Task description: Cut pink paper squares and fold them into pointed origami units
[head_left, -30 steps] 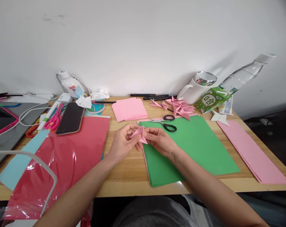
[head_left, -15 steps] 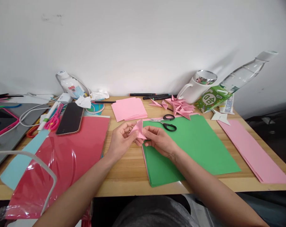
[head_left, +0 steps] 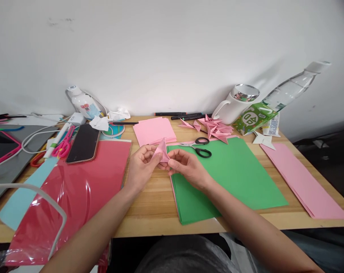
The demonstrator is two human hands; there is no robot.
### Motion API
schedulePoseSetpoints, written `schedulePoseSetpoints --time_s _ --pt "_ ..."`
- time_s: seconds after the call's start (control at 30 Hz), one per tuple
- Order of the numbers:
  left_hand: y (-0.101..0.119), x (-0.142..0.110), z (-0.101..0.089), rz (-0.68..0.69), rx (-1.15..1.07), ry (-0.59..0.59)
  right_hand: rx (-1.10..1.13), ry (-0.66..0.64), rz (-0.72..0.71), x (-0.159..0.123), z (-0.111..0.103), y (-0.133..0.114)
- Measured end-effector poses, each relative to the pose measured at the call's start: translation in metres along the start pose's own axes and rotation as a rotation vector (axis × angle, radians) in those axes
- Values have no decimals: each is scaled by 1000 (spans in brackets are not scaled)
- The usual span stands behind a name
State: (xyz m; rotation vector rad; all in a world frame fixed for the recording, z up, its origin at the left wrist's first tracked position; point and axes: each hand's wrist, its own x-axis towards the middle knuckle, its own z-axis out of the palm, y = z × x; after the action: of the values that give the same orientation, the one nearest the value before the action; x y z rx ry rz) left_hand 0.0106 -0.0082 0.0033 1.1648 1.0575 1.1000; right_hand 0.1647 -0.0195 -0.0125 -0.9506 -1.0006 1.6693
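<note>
Over the desk (head_left: 149, 204), left hand (head_left: 142, 163) and right hand (head_left: 190, 168) both pinch one pink piece (head_left: 161, 148), folded, likely mid-work. Heap (head_left: 217, 129) by the mug (head_left: 235, 108) looks done; flat squares (head_left: 153, 129) behind the hands look unworked.

"What's standing on the worktop (head_left: 143, 218) at the right?"
"A white mug (head_left: 233, 107) is standing near the wall, and a green packet (head_left: 254, 119) is sitting beside it, just before a clear bottle (head_left: 293, 89)."
"And leftward?"
"A phone (head_left: 83, 145) is lying near a white charger (head_left: 77, 119); a white bottle (head_left: 86, 105) is standing behind."
</note>
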Motion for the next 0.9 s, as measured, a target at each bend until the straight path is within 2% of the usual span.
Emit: schedulePoseSetpoints --time_s 0.13,0.33,0.5,0.63,0.9 --pt "-1 1 0 -26 16 26 -80 87 -132 1 2 2" --pt "-5 2 0 -78 -45 -47 -193 183 -234 2 2 7" --pt "-7 2 1 -124 -94 -73 -197 163 -177 3 2 6" --pt "-3 5 0 -196 -187 -176 -168 168 -151 3 -2 1" --pt "0 8 -6 -445 -329 -269 -141 169 -111 2 -3 -4"
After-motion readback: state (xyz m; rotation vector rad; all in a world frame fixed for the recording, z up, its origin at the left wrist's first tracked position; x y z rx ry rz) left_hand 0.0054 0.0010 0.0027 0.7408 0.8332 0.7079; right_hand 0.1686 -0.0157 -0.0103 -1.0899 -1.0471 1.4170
